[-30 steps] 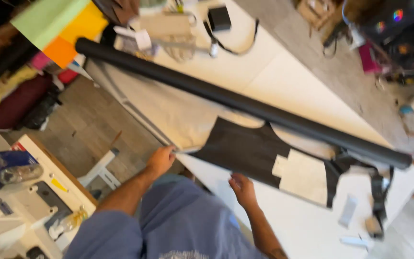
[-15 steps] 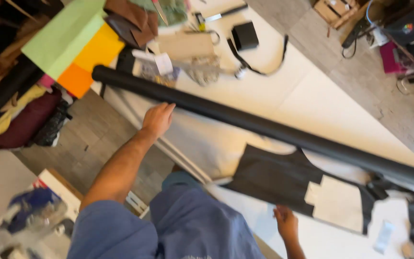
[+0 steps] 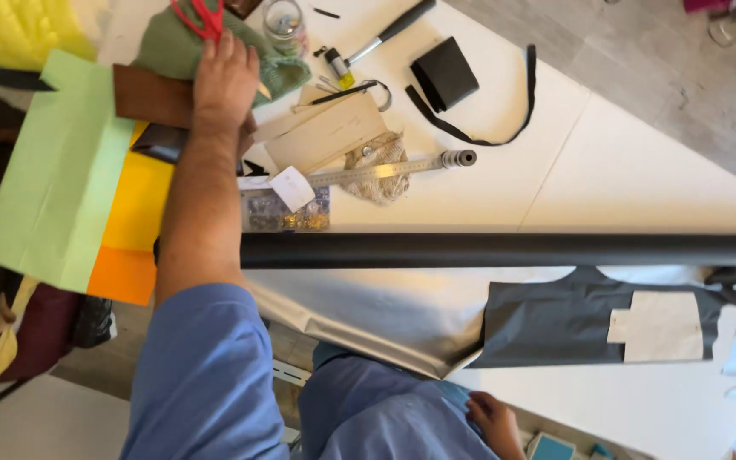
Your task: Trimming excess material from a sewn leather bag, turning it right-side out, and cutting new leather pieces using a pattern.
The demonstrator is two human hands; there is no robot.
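White worktable (image 3: 606,170): left hand (image 3: 225,72), formerly at the black roll (image 3: 504,250), now grips red scissors (image 3: 202,17); right hand (image 3: 494,422) lowered, fingers unclear.

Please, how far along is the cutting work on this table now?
Done: one dark grey cut fabric piece lies flat, a pale paper pattern on it. In hand: the left hand touches red-handled scissors. Left: the long dark roll seems uncut; the right hand is at the white table edge.
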